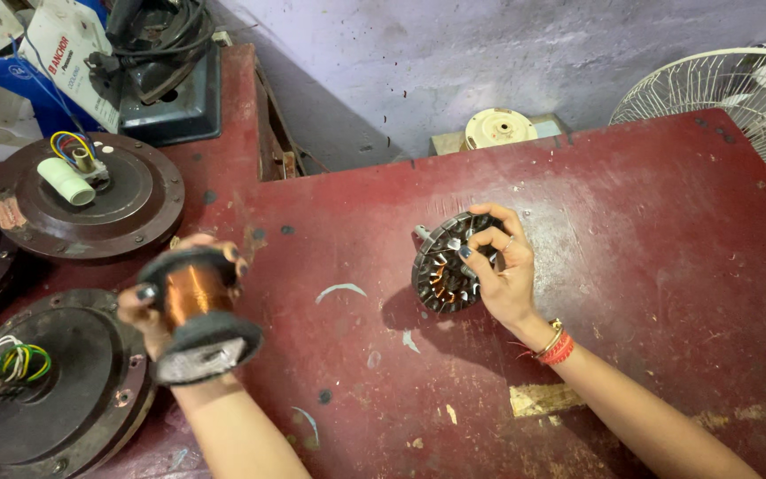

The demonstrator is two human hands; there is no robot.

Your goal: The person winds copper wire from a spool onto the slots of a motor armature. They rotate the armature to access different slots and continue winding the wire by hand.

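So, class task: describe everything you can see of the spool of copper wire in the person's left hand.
The spool of copper wire has a shiny orange-copper winding round its core, between two dark, worn round flanges. The nearer flange shows a pale, scuffed face. It is held off the red table, tilted, gripped by the left hand with fingers round the winding and upper flange. Nothing else touches it.

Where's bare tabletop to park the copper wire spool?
Free patches: the table right of the right hand and stator, toward the fan grille; also between the left hand holding the spool and the stator. Crowded: left edge, with motor housings and a wired one.
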